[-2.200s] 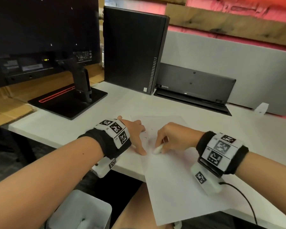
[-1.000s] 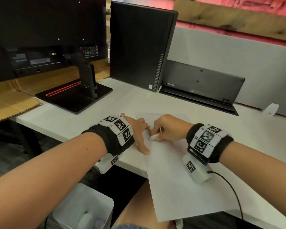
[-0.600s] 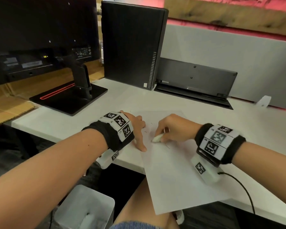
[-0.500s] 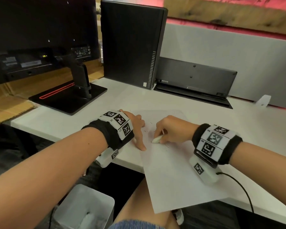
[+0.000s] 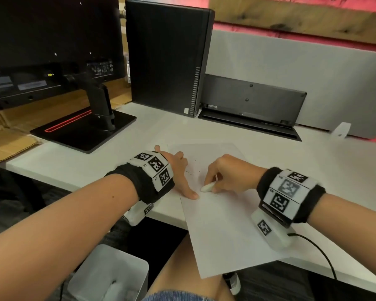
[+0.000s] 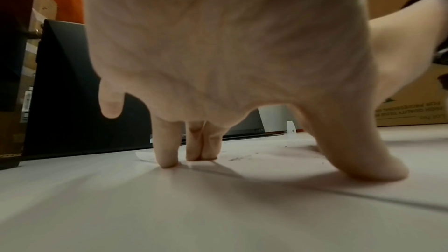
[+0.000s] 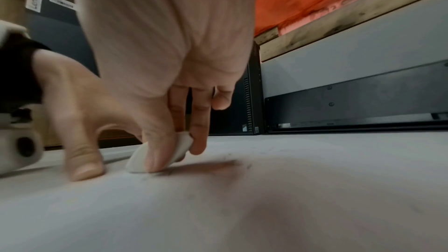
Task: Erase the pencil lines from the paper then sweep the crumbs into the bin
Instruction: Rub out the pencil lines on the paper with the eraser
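A white sheet of paper (image 5: 226,224) lies slanted on the white desk (image 5: 74,161), its near corner hanging past the front edge. My right hand (image 5: 228,177) pinches a white eraser (image 5: 207,187) between thumb and fingers, its end pressed on the sheet; the eraser (image 7: 160,154) shows the same in the right wrist view. My left hand (image 5: 178,170) presses the paper's left edge with straight fingers (image 6: 167,150) and thumb (image 6: 363,160). Dark crumbs (image 5: 191,171) speckle the sheet between the hands. A white bin (image 5: 109,274) stands on the floor below the desk's front edge.
A monitor on a black stand (image 5: 85,129) is at the back left. A black computer tower (image 5: 167,57) and a black device (image 5: 252,107) stand along the grey partition. A cable (image 5: 321,257) runs from my right wrist. My bare knee (image 5: 182,268) is under the paper.
My right hand has rubbed the eraser back and forth over the sheet, now a little nearer my left thumb. The left hand has stayed pressed on the paper's edge.
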`<state>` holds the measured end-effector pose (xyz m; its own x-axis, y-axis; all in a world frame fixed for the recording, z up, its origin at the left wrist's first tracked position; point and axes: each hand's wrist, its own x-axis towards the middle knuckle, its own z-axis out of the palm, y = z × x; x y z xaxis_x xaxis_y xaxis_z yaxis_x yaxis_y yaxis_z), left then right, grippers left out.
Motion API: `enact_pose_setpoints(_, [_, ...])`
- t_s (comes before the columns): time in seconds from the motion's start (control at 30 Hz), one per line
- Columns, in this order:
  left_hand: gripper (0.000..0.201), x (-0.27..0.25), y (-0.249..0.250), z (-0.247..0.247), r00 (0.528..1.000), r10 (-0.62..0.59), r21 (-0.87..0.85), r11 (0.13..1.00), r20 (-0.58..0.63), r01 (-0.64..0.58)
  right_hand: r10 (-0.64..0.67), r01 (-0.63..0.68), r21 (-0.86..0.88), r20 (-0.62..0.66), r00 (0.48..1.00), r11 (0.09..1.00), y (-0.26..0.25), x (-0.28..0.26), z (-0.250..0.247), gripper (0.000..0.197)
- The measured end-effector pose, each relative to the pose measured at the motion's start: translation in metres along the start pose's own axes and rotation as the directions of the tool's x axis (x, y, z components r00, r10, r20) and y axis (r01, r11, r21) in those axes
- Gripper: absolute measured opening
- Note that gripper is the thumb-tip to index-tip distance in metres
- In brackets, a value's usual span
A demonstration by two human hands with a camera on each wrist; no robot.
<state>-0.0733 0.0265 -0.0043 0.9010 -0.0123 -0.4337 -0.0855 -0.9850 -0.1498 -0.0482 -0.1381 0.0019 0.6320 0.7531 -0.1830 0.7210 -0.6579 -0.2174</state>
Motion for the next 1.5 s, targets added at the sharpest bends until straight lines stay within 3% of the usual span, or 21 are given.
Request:
enact_pose_setpoints(0.17, [0.106, -0.002, 0.0, -0.002, 1.0, 0.007, -0.013, 1.0, 0.014, -0.007, -0.009, 0.006, 0.048, 0.057, 0.998, 0.999, 0.003, -0.017, 0.001, 0.017])
enact_pose_setpoints(0.33, [0.105, -0.002, 0.0, -0.002, 1.0, 0.0, -0.019, 1.0, 0.015, 0.0, -0.004, 0.003, -0.026, -0.05, 0.999, 1.0, 0.002, 0.02, -0.015, 0.017])
enact_pose_setpoints(0.6, [0.104, -0.001, -0.001, -0.001, 1.0, 0.016, -0.044, 0.999, 0.009, -0.016, -0.046, 0.045, 0.018, 0.089, 0.995, 0.999, 0.007, -0.004, -0.001, 0.015])
enact_pose_setpoints(0.8, [0.105, -0.002, -0.004, 0.001, 1.0, 0.015, -0.054, 0.998, 0.002, -0.015, 0.009, -0.012, -0.026, -0.091, 0.996, 1.0, 0.011, 0.029, -0.015, 0.017])
enact_pose_setpoints(1.03, [0.106, 0.001, -0.006, -0.001, 0.999, 0.035, -0.055, 0.998, 0.005, -0.035, -0.037, 0.035, 0.018, 0.073, 0.997, 0.999, 0.006, 0.006, -0.002, 0.016])
enact_pose_setpoints(1.17, [0.106, 0.001, -0.012, -0.002, 0.998, 0.055, -0.088, 0.995, 0.018, -0.054, 0.092, -0.089, 0.036, -0.085, 0.992, 0.995, 0.027, 0.015, -0.016, 0.018])
enact_pose_setpoints(1.27, [0.106, -0.001, -0.017, -0.005, 0.996, 0.077, -0.103, 0.992, 0.041, -0.072, 0.18, -0.18, -0.002, -0.053, 0.982, 0.984, 0.038, 0.019, -0.017, 0.025])
enact_pose_setpoints(1.5, [0.101, 0.005, -0.017, -0.012, 0.985, 0.162, -0.185, 0.971, 0.055, -0.149, 0.181, -0.181, 0.003, -0.064, 0.981, 0.983, 0.033, 0.017, -0.007, 0.021])
